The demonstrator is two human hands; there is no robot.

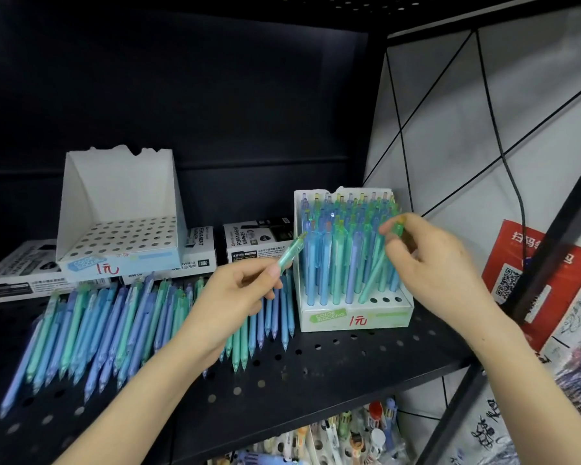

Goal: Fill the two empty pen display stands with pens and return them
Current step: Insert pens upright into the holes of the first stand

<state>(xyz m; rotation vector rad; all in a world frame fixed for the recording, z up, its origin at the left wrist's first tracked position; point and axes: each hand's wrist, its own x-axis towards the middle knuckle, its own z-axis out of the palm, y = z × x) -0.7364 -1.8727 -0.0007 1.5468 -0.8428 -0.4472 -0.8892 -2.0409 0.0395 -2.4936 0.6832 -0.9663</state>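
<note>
Black shelf's [316,364] right-edge stand [356,317] looks nearly full, right hand [433,263] pinching a tilted pen [376,273] there, left hand [235,297] pinching a spare pen [291,253]; back-left stand [114,196] sits empty.

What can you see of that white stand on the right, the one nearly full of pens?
The pen stand looks like white cardboard: a back panel with a notched top and a base punched with round holes. Its front carries a green COLOR BLOCKING label and a red handwritten price. Blue, purple and green pens stand upright in it; a few front-right holes are empty. It sits on the black perforated shelf. The right hand pinches a tilted green pen into its front row.
</note>
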